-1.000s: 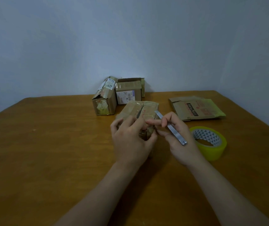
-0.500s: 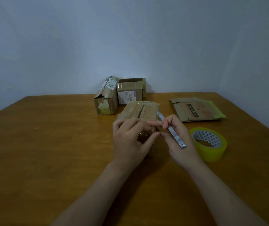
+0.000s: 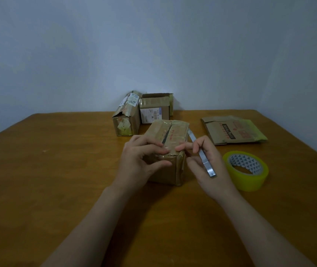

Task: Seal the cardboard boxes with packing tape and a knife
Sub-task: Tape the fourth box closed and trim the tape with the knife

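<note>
Closest to me, the person's left hand (image 3: 140,160) grips the near end of a small, worn brown cardboard box (image 3: 170,170): the fingers are curled over its top edge and the thumb is braced on the front face. The right hand (image 3: 205,166) has its fingers closed round a slim silver metal utility knife (image 3: 203,159), while one fingertip presses down on the box's top edge. The box sits on the brown wooden table (image 3: 57,170) between the two hands, and a dark seam shows along its lid.

The cardboard looks soft, creased and light, so I'd guess it gives under pressure. The stiffer edges and corners seem the best places to hold it. The glossy old tape on top is probably slick.

Just right of the knife hand lies a yellow-green roll of packing tape (image 3: 250,180). Beyond that is a flattened brown carton (image 3: 232,130). Farthest back, by the wall, stand a torn brown box with labels (image 3: 126,116) and an open-topped brown box (image 3: 154,108).
</note>
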